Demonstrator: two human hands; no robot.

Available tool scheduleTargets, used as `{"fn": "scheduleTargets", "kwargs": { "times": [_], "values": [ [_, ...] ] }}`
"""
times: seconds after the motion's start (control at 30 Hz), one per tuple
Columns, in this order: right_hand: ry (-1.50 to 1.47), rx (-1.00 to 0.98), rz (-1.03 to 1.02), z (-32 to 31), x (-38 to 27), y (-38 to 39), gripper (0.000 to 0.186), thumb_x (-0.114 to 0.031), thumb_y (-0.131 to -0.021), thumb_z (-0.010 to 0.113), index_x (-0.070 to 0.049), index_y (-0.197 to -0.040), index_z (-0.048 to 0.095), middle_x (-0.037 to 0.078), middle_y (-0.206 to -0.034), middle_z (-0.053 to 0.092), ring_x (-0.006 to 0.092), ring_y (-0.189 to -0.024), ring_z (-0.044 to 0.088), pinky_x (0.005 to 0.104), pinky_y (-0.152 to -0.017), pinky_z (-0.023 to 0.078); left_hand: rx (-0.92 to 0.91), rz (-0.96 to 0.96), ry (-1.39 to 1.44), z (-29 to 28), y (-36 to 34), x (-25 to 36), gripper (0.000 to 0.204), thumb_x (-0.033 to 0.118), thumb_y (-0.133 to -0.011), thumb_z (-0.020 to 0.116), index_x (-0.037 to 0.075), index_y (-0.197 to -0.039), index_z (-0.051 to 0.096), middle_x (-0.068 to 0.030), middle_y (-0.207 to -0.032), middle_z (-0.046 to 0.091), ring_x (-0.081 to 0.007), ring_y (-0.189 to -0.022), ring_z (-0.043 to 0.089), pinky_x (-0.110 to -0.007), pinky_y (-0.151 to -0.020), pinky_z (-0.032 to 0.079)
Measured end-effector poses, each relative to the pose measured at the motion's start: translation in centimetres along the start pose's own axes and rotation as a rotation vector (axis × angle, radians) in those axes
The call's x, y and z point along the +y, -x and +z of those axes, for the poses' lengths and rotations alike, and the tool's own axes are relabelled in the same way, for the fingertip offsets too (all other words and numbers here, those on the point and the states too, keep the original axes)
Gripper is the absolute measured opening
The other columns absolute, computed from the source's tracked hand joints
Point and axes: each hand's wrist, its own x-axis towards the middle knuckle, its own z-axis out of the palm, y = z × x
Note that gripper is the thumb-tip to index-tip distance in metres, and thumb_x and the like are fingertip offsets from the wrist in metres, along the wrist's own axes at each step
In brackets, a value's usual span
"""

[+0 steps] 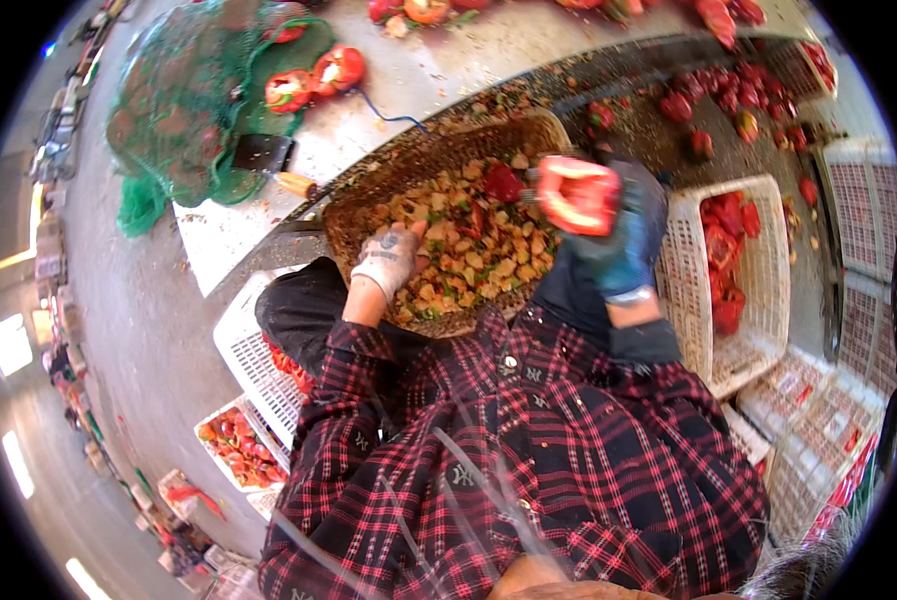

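Note:
My right hand [609, 245], in a blue and dark glove, holds up a hollowed red bell pepper [579, 195], its cut opening showing the pale inner wall. It is above the right end of a dirty, shallow crate [354, 190] between my knees. Pale seed cores and green scraps [499, 250] fill that crate, with a red pepper piece [504, 183] among them. Low over the crate's left side is my left hand [389, 258] in a whitish glove. Its fingers are curled in, and whatever they may hold is hidden.
A white crate of red peppers [677, 260] stands to my right; more crates [244, 320] are at my left. On the metal table lie a wide-bladed knife [266, 155], a green mesh sack [174, 110] and cut peppers [337, 70]. Loose peppers [734, 90] lie at the far right.

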Motion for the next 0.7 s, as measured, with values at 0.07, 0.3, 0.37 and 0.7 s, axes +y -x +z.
{"fn": "scheduleTargets", "kwargs": {
  "times": [0.07, 0.3, 0.37, 0.7],
  "values": [
    [-0.001, -0.026, -0.115, 0.1, -6.0, 1.3, 0.053, -0.034, -0.086, 0.063, -0.003, -0.126, 0.050, 0.018, -0.126, 0.055, 0.0319, -0.116, 0.053, 0.0479, -0.103, 0.040, 0.284, 0.023, 0.039, -2.9, -0.6, -1.4, 0.027, 0.026, -0.086, 0.063, 0.009, -0.105, 0.056, -0.0196, -0.098, 0.060, -0.0383, -0.093, 0.061, -0.046, -0.078, 0.049],
    [0.425, 0.556, -0.592, -10.8, -24.6, 8.7, 0.061, -0.039, -0.092, 0.051, -0.007, -0.142, 0.036, 0.013, -0.145, 0.038, 0.0274, -0.136, 0.032, 0.0460, -0.113, 0.023, 0.769, -0.262, -0.193, -14.2, -11.5, -6.9, 0.044, 0.021, -0.078, 0.061, 0.007, -0.119, 0.052, -0.0209, -0.116, 0.058, -0.0396, -0.101, 0.059, -0.048, -0.082, 0.050],
    [0.574, 0.695, -0.655, -11.7, -25.2, 8.9, 0.057, -0.041, -0.096, 0.043, -0.009, -0.143, 0.035, 0.010, -0.148, 0.035, 0.0254, -0.139, 0.027, 0.0449, -0.114, 0.021, 0.766, -0.278, -0.277, -14.7, -15.0, -9.1, 0.052, 0.019, -0.076, 0.059, 0.009, -0.126, 0.048, -0.0203, -0.124, 0.055, -0.0401, -0.108, 0.057, -0.048, -0.089, 0.047],
    [0.605, -0.010, -0.281, 3.8, -7.4, -1.5, 0.035, -0.017, -0.098, 0.047, -0.001, -0.129, 0.051, 0.016, -0.127, 0.056, 0.0266, -0.113, 0.057, 0.0384, -0.102, 0.044, 0.690, -0.175, 0.250, -12.0, -14.7, -10.3, 0.047, 0.017, -0.071, 0.076, 0.003, -0.112, 0.060, -0.0120, -0.103, 0.063, -0.0253, -0.091, 0.059, -0.035, -0.080, 0.048]
  ]
}}
